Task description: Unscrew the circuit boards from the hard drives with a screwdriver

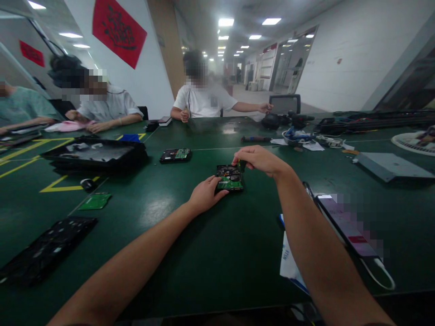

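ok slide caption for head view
Left hand against a hard drive on a green table, right hand at its far corner.

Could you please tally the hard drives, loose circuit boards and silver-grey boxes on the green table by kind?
Black-and-green rectangular hard drives: 2 (near one, far one)
Thin green loose circuit board: 1
Flat silver-grey metal box: 1
Total: 4

Ceiling lights [226, 22] glow white over a darker green table [190, 258], leaving pale glare on its top. Haze softens the far corridor [249, 93]; wide-angle distortion stretches the outer edges.
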A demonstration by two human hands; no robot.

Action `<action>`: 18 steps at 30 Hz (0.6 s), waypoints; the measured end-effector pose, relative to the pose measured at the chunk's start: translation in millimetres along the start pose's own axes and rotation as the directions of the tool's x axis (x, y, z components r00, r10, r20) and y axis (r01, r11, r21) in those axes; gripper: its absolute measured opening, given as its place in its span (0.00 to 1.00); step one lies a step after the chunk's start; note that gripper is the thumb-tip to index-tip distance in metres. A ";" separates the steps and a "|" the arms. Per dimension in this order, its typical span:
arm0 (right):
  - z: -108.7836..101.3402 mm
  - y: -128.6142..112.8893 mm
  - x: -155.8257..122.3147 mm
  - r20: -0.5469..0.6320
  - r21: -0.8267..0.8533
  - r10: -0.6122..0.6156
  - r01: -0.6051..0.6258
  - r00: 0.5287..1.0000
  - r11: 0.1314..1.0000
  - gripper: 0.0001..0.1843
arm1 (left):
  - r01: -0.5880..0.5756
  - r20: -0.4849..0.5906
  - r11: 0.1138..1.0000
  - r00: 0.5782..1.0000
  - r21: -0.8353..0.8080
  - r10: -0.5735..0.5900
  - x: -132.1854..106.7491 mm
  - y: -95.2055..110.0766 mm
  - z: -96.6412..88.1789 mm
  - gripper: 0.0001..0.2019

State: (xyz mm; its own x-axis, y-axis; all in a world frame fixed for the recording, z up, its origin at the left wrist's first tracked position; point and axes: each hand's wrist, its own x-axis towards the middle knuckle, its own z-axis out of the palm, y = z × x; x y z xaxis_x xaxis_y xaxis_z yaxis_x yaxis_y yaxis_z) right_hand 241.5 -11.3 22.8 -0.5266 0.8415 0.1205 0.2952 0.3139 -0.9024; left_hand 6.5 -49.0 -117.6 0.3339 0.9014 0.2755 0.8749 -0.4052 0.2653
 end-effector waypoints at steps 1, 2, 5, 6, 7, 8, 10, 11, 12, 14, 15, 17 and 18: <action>0.1 1.7 0.8 0.001 0.017 -0.010 0.010 1.000 1.000 0.13 | 0.001 0.004 1.000 1.000 -0.001 -0.001 0.0 -0.3 0.2 0.32; 0.3 3.5 1.6 0.004 0.037 -0.013 0.013 1.000 0.999 0.14 | 0.003 0.005 1.000 1.000 -0.003 -0.003 0.0 -0.6 0.4 0.32; 0.2 8.2 3.5 0.007 0.082 0.024 -0.025 1.000 0.996 0.18 | 0.004 0.001 1.000 1.000 -0.007 -0.004 0.1 -1.3 1.0 0.32; -0.3 9.3 3.7 0.009 0.092 0.044 -0.045 0.999 0.995 0.19 | 0.003 0.000 1.000 1.000 -0.007 -0.003 0.1 -1.4 1.0 0.32; -1.1 10.0 3.6 0.012 0.104 0.062 -0.063 0.998 0.993 0.20 | 0.002 0.000 1.000 1.000 -0.006 -0.002 0.2 -1.4 1.0 0.32; -2.2 10.4 3.0 0.018 0.121 0.075 -0.077 0.997 0.990 0.20 | 0.000 0.000 1.000 1.000 -0.006 0.000 0.2 -1.3 0.8 0.32; -4.5 9.9 0.6 0.033 0.156 0.087 -0.091 0.996 0.984 0.20 | -0.003 -0.002 1.000 1.000 -0.006 0.003 0.1 -0.7 0.2 0.31; -5.7 9.3 -1.0 0.039 0.166 0.084 -0.089 0.996 0.982 0.19 | -0.003 -0.003 1.000 1.000 -0.005 0.003 -0.1 -0.4 -0.3 0.31; -6.7 8.4 -2.6 0.042 0.167 0.075 -0.081 0.996 0.983 0.18 | -0.002 -0.003 1.000 1.000 -0.005 0.002 -0.2 -0.1 -0.7 0.31; -8.0 6.8 -5.3 0.044 0.156 0.048 -0.054 0.998 0.986 0.15 | 0.004 -0.001 1.000 1.000 -0.007 -0.004 -0.5 0.6 -1.6 0.32; -8.4 6.2 -6.1 0.043 0.145 0.034 -0.040 0.999 0.989 0.15 | 0.006 0.003 1.000 1.000 -0.009 -0.006 -0.5 0.9 -2.0 0.32; -8.5 5.4 -6.2 0.033 0.121 0.021 -0.025 0.999 0.992 0.14 | 0.009 0.010 1.000 1.000 -0.013 -0.009 -0.5 1.3 -2.3 0.32; -8.2 5.3 -5.8 0.025 0.110 0.024 -0.027 0.999 0.994 0.14 | 0.009 0.011 1.000 1.000 -0.013 -0.009 -0.4 1.4 -2.3 0.31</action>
State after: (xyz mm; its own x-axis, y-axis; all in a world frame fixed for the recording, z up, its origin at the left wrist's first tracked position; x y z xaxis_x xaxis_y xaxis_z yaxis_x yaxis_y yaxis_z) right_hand 252.7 -10.9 20.7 -0.5388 0.8377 0.0886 0.2197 0.2413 -0.9452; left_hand 6.8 -50.3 -115.2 0.3299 0.9067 0.2628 0.8733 -0.3988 0.2798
